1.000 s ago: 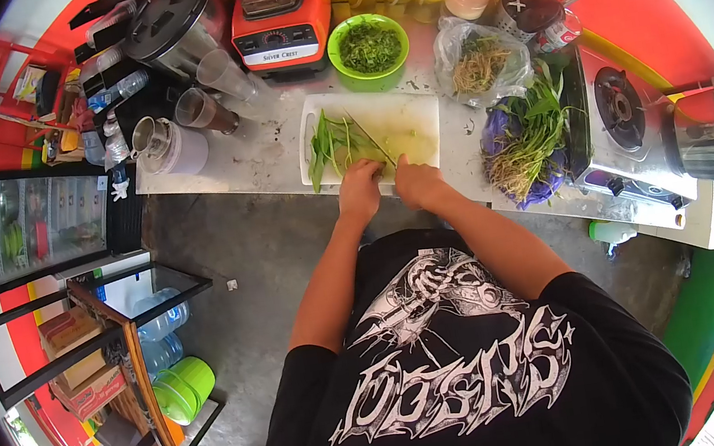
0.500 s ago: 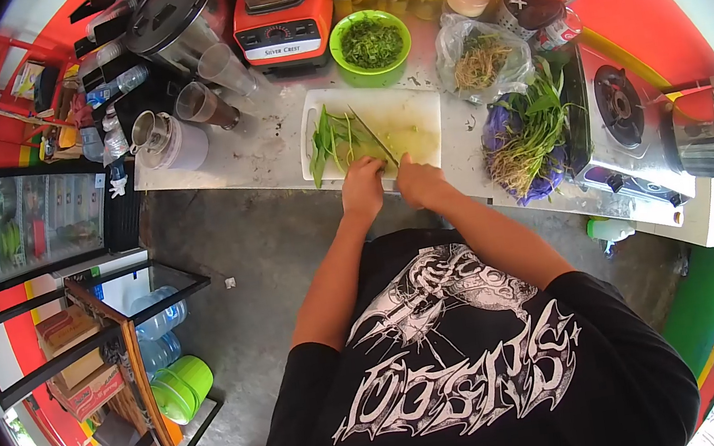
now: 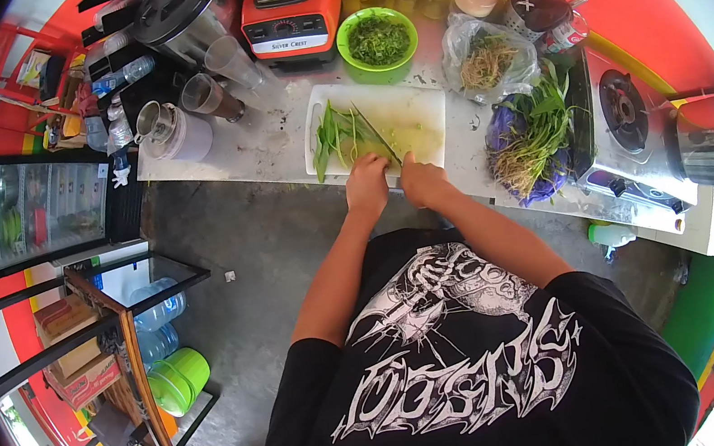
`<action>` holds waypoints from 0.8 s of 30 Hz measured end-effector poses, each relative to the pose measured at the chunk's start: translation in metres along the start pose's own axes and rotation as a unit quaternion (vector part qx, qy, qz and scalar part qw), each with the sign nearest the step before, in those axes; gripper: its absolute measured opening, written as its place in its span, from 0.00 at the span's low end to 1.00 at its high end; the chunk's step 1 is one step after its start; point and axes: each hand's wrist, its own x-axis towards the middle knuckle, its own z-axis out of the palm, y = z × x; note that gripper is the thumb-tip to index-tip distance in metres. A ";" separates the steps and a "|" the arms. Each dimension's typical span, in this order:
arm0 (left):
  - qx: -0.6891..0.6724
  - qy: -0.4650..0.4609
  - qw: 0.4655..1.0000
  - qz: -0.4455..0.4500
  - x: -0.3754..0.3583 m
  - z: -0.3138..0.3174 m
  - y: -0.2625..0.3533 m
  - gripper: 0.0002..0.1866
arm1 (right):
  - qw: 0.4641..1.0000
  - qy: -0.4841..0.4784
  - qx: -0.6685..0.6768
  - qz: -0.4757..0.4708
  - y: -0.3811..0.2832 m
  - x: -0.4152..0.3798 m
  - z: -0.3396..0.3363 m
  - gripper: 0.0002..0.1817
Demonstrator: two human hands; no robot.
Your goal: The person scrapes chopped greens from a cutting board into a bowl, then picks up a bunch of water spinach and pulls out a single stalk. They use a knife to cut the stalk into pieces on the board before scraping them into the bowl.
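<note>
A knife (image 3: 376, 134) is gripped in my right hand (image 3: 423, 183), its blade pointing away from me and slightly left over a white cutting board (image 3: 425, 108). My left hand (image 3: 367, 187) is closed at the near edge of the board, beside the blade, with its fingers curled around the lower ends of leafy green stems. Those leafy greens (image 3: 327, 142) lie on the left half of the board, leaves pointing away. Small green bits and a wet greenish stain are right of the blade. Beyond the board sits a green bowl (image 3: 382, 73) filled with chopped greens.
To the right are rooted greens (image 3: 537, 138) on a purple bag, a clear plastic bag (image 3: 488, 54) of root ends, and a gas stove (image 3: 624, 108). A red blender (image 3: 293, 27), plastic cups (image 3: 212, 97) and a white container (image 3: 181, 138) stand at the back left.
The whole view has shifted slightly, with the counter items a little further right. Both hands stay at the board's near edge, and the knife keeps nearly the same angle.
</note>
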 end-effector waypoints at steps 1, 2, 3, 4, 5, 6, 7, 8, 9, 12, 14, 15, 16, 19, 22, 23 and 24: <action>0.000 0.001 1.000 -0.001 0.001 0.001 -0.001 0.07 | 1.000 0.015 0.008 0.005 0.000 0.000 0.003 0.36; 0.004 0.003 1.000 0.004 0.001 0.002 -0.002 0.07 | 1.000 0.015 0.008 0.004 0.000 0.004 0.002 0.36; 0.007 0.003 1.000 0.010 0.001 0.002 -0.003 0.06 | 1.000 0.016 0.016 -0.007 -0.002 0.008 -0.001 0.36; 0.008 0.002 1.000 0.011 0.001 0.002 -0.003 0.06 | 0.999 0.019 0.025 -0.018 -0.004 0.011 -0.005 0.36; 0.015 -0.001 1.000 0.009 0.002 0.002 -0.003 0.06 | 0.999 0.020 0.026 -0.018 -0.005 0.015 -0.010 0.36; 0.022 -0.003 1.000 0.008 0.004 0.001 -0.002 0.06 | 1.000 0.011 0.009 -0.023 -0.008 0.017 -0.018 0.36; 0.023 -0.005 1.000 0.007 0.004 0.001 -0.001 0.06 | 1.000 0.001 -0.007 -0.027 -0.010 0.015 -0.022 0.36; 0.017 -0.003 1.000 0.001 0.003 0.000 -0.001 0.07 | 1.000 -0.001 -0.006 -0.027 -0.010 0.012 -0.023 0.36; 0.010 0.000 1.000 -0.005 0.002 0.001 -0.001 0.07 | 1.000 -0.004 -0.011 -0.029 -0.009 0.011 -0.021 0.36; -0.009 -0.002 1.000 -0.024 0.002 0.002 -0.001 0.06 | 1.000 -0.003 -0.003 -0.016 -0.006 0.007 -0.006 0.35; -0.012 0.004 1.000 -0.016 0.001 0.003 -0.002 0.06 | 1.000 0.003 0.009 -0.005 -0.004 0.007 0.005 0.34; -0.013 0.008 1.000 -0.007 0.001 0.002 -0.002 0.06 | 1.000 0.013 0.024 -0.009 -0.006 0.005 0.004 0.32; -0.012 0.010 1.000 -0.009 0.001 0.002 -0.002 0.06 | 0.999 0.023 0.039 -0.013 -0.009 0.005 0.003 0.30; 0.000 0.002 1.000 -0.006 0.003 0.000 -0.002 0.06 | 0.999 0.031 0.036 -0.023 -0.019 0.014 -0.011 0.30; 0.034 -0.038 0.998 -0.026 0.002 -0.001 -0.001 0.08 | 0.999 0.005 0.043 -0.026 -0.020 0.012 -0.024 0.30; 0.029 -0.031 0.999 -0.032 0.001 0.000 0.000 0.09 | 0.999 0.007 0.043 -0.026 -0.016 0.012 -0.018 0.30; 0.024 -0.023 0.999 -0.038 0.001 0.001 0.001 0.09 | 0.997 0.045 0.043 -0.033 -0.009 0.014 -0.005 0.29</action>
